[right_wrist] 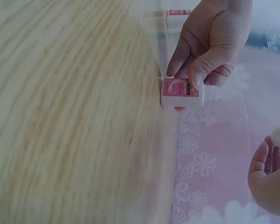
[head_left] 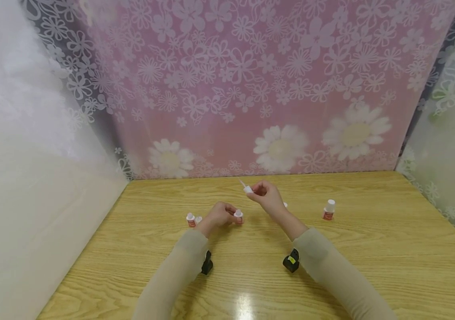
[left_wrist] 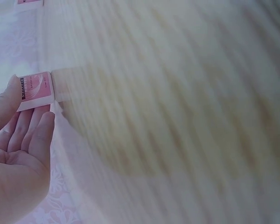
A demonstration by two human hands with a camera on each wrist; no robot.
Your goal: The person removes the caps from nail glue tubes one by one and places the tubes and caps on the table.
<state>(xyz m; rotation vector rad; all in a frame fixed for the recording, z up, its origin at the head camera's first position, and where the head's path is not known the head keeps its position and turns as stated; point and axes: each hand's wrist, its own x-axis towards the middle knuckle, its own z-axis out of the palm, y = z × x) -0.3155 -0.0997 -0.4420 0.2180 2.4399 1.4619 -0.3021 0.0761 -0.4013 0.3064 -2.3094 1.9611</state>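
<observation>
My left hand (head_left: 221, 214) grips a small white nail glue bottle (head_left: 239, 217) with a pink-red label, upright on or just above the table; which, I cannot tell. Its cap is off and the neck shows. In the left wrist view, the thumb and fingers (left_wrist: 36, 126) hold the bottle (left_wrist: 37, 88) by its sides. Higher and to the right, my right hand (head_left: 267, 195) pinches a white brush cap (head_left: 248, 190) between thumb and fingertips. Its thin stem (head_left: 242, 182) points up and left, apart from the bottle. The right wrist view shows the cap (right_wrist: 278, 136) at its right edge.
Beside my left wrist stands another labelled bottle (head_left: 191, 221), with a small white top (head_left: 198, 219) next to it. A capped bottle (head_left: 328, 210) stands at the right. Behind my right wrist, a white object (head_left: 285, 205) is mostly hidden. A flowered curtain (head_left: 219, 146) closes the table's back.
</observation>
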